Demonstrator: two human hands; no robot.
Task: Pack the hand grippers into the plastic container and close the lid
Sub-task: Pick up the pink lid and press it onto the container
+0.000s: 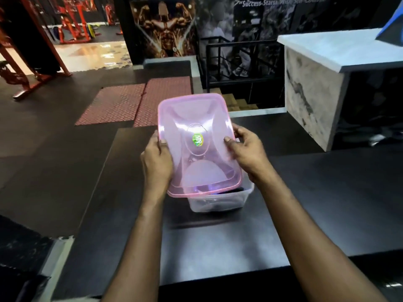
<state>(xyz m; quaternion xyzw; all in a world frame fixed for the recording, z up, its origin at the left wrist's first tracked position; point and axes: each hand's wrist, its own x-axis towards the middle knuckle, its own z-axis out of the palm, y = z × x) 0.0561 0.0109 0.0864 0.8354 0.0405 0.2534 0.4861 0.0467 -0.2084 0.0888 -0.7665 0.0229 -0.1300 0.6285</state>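
A translucent pink lid (pixel 196 118) with a green sticker at its middle is held tilted above a clear plastic container (pixel 220 200) that stands on the black table (pixel 218 247). My left hand (pixel 156 162) grips the lid's left edge and my right hand (pixel 246 149) grips its right edge. The lid's near edge hangs just above the container's rim, and its far end is raised. Dark shapes show dimly through the container's wall and at its rim; I cannot make out what they are. The lid hides most of the container's inside.
A white marbled counter (pixel 316 94) rises at the right of the table. Beyond the table's far edge are a black railing (pixel 239 68) and stairs going down. Red floor mats (pixel 139 101) and red gym machines (pixel 28 62) lie to the left.
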